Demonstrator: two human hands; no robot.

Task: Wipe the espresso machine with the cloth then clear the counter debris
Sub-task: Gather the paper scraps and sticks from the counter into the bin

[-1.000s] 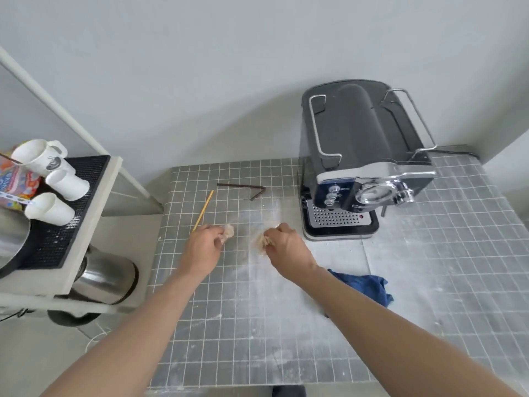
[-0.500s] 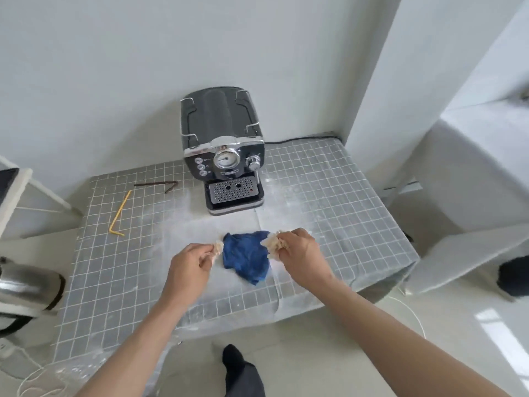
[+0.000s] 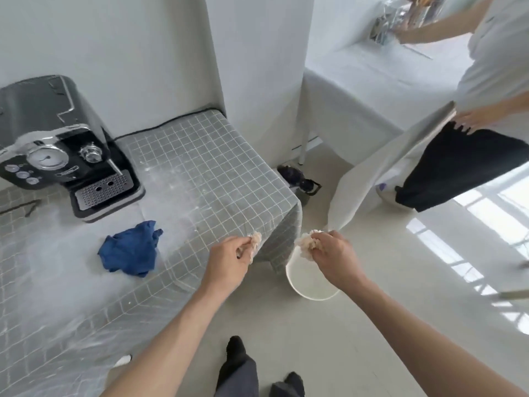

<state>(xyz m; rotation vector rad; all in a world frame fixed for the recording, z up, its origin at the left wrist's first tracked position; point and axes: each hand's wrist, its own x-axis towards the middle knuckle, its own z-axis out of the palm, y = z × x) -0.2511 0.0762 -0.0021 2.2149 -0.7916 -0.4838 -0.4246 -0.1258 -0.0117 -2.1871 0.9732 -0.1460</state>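
we hold a pale crumpled wad of debris (image 3: 308,244) pinched in the curled fingers of our right hand (image 3: 333,256), and a smaller wad (image 3: 255,239) pinched the same way in our left hand (image 3: 229,260). what could go wrong: the right wad sits over the far rim of the white bin (image 3: 310,293) on the floor below our fingers, so if we let go now, scraps may well fall outside it. the left wad is not over the bin at all; it hangs at the corner of the counter (image 3: 200,179), and loose crumbs could drop onto the gridded cover or the floor. both forearms reach forward and slightly inward, wrists bent down, knuckles up. the blue cloth (image 3: 128,249) lies bunched on the counter to the left of our left fingers, apart from them, and the espresso machine (image 3: 57,144) stands beyond it. the dark bent stick (image 3: 20,206) at the far left edge looks like debris not yet collected.
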